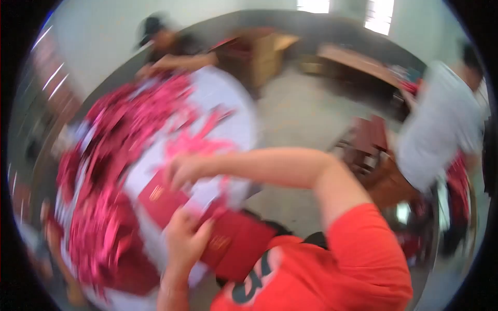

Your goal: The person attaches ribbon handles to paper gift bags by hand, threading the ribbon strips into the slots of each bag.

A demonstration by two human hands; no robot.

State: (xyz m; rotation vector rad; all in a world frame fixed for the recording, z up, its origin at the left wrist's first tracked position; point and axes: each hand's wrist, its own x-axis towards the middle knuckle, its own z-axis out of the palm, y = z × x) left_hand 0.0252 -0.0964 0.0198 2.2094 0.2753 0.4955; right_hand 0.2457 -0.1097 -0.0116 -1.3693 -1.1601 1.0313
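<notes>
My left hand is closed at the edge of a dark red folder with a gold mark, its thumb lying along the near side. Another dark red folder with a gold mark lies on the white table, beyond my left hand. My right hand is over that folder, its fingers curled together; blur hides what they hold, if anything. Between my hands is a small pale slip, partly covered. My right arm reaches across from the right.
Heaps of shiny pink-red packets cover much of the round white table. Another person leans at its far side. At right stands a person in a pale shirt near dark red stools. A long bench runs along the back wall.
</notes>
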